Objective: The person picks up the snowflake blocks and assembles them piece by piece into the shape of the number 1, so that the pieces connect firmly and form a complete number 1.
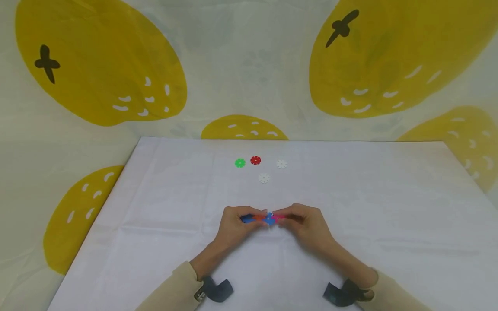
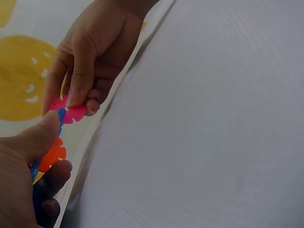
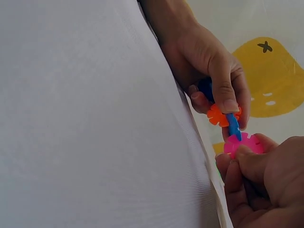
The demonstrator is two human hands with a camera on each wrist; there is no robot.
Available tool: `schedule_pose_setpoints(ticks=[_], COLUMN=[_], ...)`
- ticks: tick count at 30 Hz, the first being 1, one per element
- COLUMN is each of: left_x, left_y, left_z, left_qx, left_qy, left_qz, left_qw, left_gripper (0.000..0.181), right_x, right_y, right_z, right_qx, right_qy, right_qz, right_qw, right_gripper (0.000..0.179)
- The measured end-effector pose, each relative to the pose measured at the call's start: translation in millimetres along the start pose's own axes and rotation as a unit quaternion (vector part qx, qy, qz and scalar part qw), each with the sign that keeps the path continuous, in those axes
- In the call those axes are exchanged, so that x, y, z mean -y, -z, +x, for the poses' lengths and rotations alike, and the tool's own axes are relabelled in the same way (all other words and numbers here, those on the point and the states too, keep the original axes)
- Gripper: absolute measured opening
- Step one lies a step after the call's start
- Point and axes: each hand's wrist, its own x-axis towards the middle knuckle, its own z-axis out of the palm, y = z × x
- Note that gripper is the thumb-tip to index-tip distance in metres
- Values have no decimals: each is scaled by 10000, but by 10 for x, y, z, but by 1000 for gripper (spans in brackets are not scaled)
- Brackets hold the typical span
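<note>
My left hand pinches a short chain of notched plastic discs: an orange disc and a blue disc, with another dark blue piece partly hidden under the fingers. Between the thumb and fingers of my right hand is a pink notched disc. In the right wrist view the pink disc's edge meets the blue disc's edge, roughly crosswise; how deep the slots interlock I cannot tell. Both hands are held close together above the front middle of the table.
Beyond the hands lie a green disc, a red disc and two white discs, one nearer and one to the right. A white cloth covers the table. Behind it hangs a curtain with yellow shapes.
</note>
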Motion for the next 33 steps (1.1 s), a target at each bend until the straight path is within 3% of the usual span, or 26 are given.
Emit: schedule_pose_setpoints(ticks=[9, 21, 30, 33], left_x=[17, 52, 83, 212], left_y=[-1, -4, -7, -13], left_z=[-2, -2, 7, 16], left_qx=[-17, -65, -154, -256], left_qy=[-124, -791, -1005, -1187], left_qz=[-56, 5, -38, 175], left_qw=[9999, 9968, 9948, 9924], left_gripper=[21, 21, 17, 20], right_x=[4, -33, -30, -49], right_y=[21, 117, 156, 151], right_z=[2, 24, 36, 35], right_qx=[15, 205, 134, 80], right_qy=[12, 137, -343, -434], right_qz=[-48, -275, -268, -242], right_qw=[10000, 9993, 9990, 9987], right_gripper=[29, 34, 28, 25])
